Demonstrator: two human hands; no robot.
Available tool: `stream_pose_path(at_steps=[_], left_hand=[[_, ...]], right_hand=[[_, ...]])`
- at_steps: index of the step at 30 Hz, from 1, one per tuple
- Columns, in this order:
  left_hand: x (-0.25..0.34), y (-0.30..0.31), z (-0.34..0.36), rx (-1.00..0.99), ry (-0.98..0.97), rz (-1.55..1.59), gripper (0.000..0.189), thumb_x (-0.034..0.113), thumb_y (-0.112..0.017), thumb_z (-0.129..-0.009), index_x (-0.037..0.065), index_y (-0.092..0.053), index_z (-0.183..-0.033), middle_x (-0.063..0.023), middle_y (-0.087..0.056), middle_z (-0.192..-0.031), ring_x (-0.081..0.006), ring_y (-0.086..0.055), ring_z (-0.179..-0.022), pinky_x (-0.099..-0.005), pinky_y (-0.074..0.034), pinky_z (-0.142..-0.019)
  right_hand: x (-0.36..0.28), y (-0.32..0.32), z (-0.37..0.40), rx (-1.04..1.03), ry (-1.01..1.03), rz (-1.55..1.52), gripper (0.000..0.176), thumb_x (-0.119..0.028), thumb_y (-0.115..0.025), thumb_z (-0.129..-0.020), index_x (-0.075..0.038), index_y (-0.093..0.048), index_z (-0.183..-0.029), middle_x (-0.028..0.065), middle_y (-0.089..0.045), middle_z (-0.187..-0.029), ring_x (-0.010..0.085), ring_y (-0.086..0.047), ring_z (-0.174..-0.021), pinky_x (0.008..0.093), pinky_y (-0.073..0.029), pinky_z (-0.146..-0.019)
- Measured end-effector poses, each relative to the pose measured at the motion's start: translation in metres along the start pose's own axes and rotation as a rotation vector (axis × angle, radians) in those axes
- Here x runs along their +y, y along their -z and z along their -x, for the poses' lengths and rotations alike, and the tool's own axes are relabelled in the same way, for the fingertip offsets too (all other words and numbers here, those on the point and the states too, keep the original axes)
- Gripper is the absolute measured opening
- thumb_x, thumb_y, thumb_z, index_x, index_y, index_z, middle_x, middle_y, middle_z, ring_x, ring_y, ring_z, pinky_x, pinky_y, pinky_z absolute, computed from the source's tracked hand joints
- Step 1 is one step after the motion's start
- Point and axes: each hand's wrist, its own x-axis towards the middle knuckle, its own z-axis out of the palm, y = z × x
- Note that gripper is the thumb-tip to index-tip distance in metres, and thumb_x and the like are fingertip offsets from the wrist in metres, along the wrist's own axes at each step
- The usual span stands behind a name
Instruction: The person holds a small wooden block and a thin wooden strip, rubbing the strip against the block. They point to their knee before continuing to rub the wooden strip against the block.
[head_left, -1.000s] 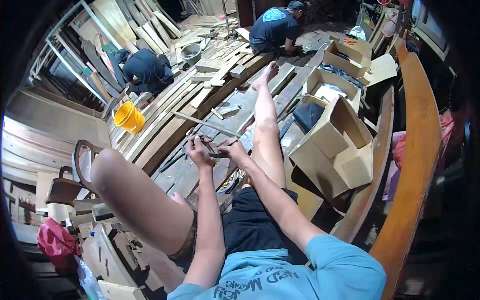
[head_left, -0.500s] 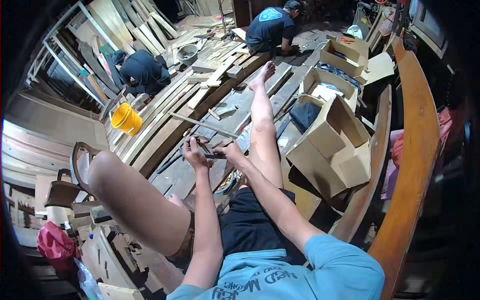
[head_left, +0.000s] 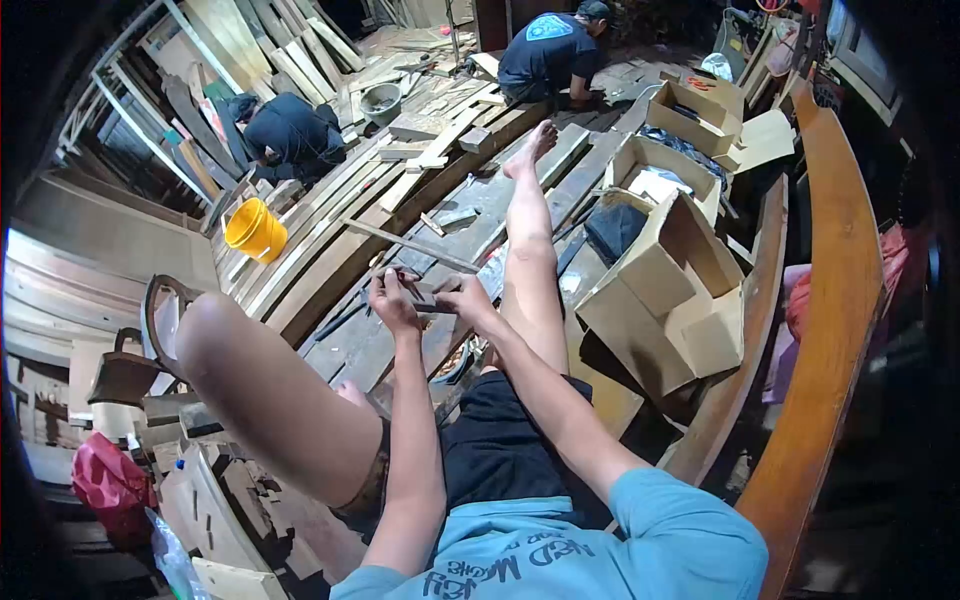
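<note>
Between my two hands is a small, flat, dark brown piece, probably wood, held above the plank floor. My left hand is closed on its left end, fingers curled upward. On its right end, my right hand pinches it with bent fingers. The piece is partly covered by the fingers, so its full shape cannot be made out. Below the hands, near my lap, sits a container of wood shavings, partly hidden by my right forearm. A long thin wooden strip lies just beyond the hands.
Open cardboard boxes stand to the right, beside a long varnished wooden rail. A yellow bucket is at the left among planks. Two people crouch farther off, one at left, one at the back. A grey basin stands between them.
The brown piece has turned so that more of its flat face shows between my hands. My right hand's fingers have shifted slightly upward, and the view has moved a little.
</note>
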Motion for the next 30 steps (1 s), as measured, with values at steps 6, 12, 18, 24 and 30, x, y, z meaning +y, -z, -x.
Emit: stream_pose_path(at_steps=[6, 12, 18, 24, 30], left_hand=[[0.001, -0.003, 0.001, -0.037, -0.008, -0.048, 0.017, 0.013, -0.046, -0.085, 0.000, -0.054, -0.078, -0.0069, -0.054, -0.064, -0.0149, -0.054, -0.058, -0.0255, -0.043, -0.059], [0.003, 0.000, 0.000, -0.015, -0.006, -0.050, 0.017, 0.015, -0.047, -0.085, 0.000, -0.055, -0.079, -0.0071, -0.055, -0.063, -0.0148, -0.055, -0.058, -0.0252, -0.043, -0.060], [0.000, -0.001, -0.001, -0.004, -0.011, -0.022, 0.017, 0.014, -0.047, -0.085, 0.000, -0.055, -0.078, -0.0070, -0.056, -0.064, -0.0138, -0.054, -0.057, -0.0241, -0.042, -0.057], [0.004, -0.006, 0.002, -0.033, 0.010, -0.046, 0.017, 0.013, -0.047, -0.085, 0.000, -0.055, -0.078, -0.0060, -0.055, -0.063, -0.0129, -0.052, -0.056, -0.0232, -0.041, -0.056], [0.004, -0.006, 0.003, -0.014, 0.009, -0.050, 0.016, 0.012, -0.046, -0.083, -0.001, -0.054, -0.078, -0.0067, -0.054, -0.065, -0.0135, -0.053, -0.058, -0.0241, -0.042, -0.057]], right_hand=[[-0.017, -0.003, 0.003, -0.073, -0.062, -0.204, 0.011, -0.001, -0.058, -0.072, 0.002, -0.063, -0.082, 0.0051, -0.061, -0.073, 0.0114, -0.057, -0.066, 0.0220, -0.045, -0.061], [-0.007, -0.006, 0.001, -0.070, -0.066, -0.210, 0.011, 0.001, -0.059, -0.069, 0.002, -0.062, -0.079, 0.0048, -0.060, -0.069, 0.0106, -0.055, -0.062, 0.0214, -0.043, -0.059], [-0.010, -0.006, 0.002, -0.124, -0.027, -0.159, 0.009, -0.002, -0.058, -0.072, 0.002, -0.062, -0.079, 0.0066, -0.061, -0.071, 0.0112, -0.056, -0.060, 0.0224, -0.044, -0.056], [-0.011, -0.003, 0.000, -0.063, -0.042, -0.225, 0.011, -0.002, -0.060, -0.068, 0.000, -0.063, -0.078, 0.0053, -0.059, -0.065, 0.0103, -0.054, -0.059, 0.0220, -0.042, -0.054], [-0.016, -0.004, 0.001, -0.029, -0.057, -0.288, 0.009, -0.002, -0.060, -0.067, 0.002, -0.062, -0.075, 0.0060, -0.060, -0.065, 0.0125, -0.054, -0.056, 0.0233, -0.042, -0.053]])
